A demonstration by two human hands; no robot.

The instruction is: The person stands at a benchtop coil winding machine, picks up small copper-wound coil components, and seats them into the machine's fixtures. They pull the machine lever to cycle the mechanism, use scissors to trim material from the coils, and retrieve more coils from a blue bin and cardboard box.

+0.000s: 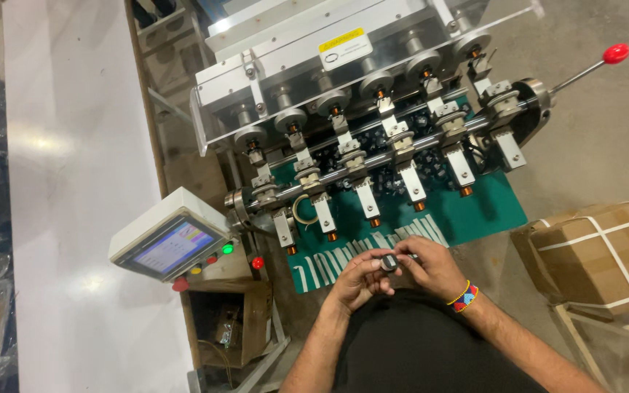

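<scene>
Both hands meet just in front of my body, below a multi-spindle winding machine (373,124). My left hand (358,280) and my right hand (434,266) pinch a small dark round part (389,262) between their fingertips. A beaded bracelet (464,297) circles my right wrist. The hands hover over the near edge of a green mat (475,211), where several pale strips (343,255) lie side by side. Above them hang several spindle heads with copper-coloured tips (374,220).
A control box with a coloured touchscreen (172,244) and coloured buttons sits to the left. A lever with a red knob (615,52) sticks out at the machine's right. A strapped cardboard box (606,251) stands on the floor at right. An open carton (227,327) sits below the control box.
</scene>
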